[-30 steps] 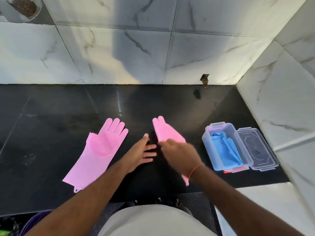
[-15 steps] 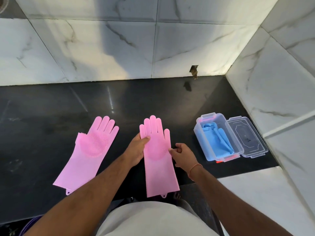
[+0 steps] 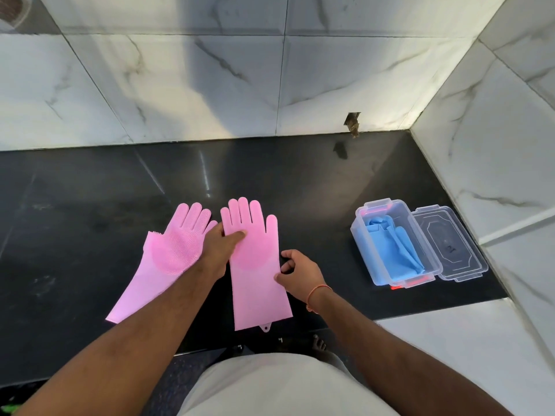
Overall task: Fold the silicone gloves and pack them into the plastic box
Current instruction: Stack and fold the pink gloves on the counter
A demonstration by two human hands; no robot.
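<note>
Two pink silicone gloves lie flat on the black counter, fingers pointing away from me. The left glove (image 3: 168, 259) shows its bristled palm. The right glove (image 3: 255, 265) lies smooth side up. My left hand (image 3: 220, 249) grips the right glove's left edge, thumb on top. My right hand (image 3: 297, 270) pinches its right edge near the wrist. The clear plastic box (image 3: 393, 244) stands open at the right with folded blue gloves (image 3: 393, 247) inside.
The box's clear lid (image 3: 450, 244) lies beside it on the right. White marble walls close the counter at the back and right. A small hole (image 3: 353, 123) sits in the back wall. The counter's front edge runs just below the glove cuffs.
The right glove was lifted and folded a second ago; it has been spread flat. It now lies closer to the left glove, both my hands on its edges.
</note>
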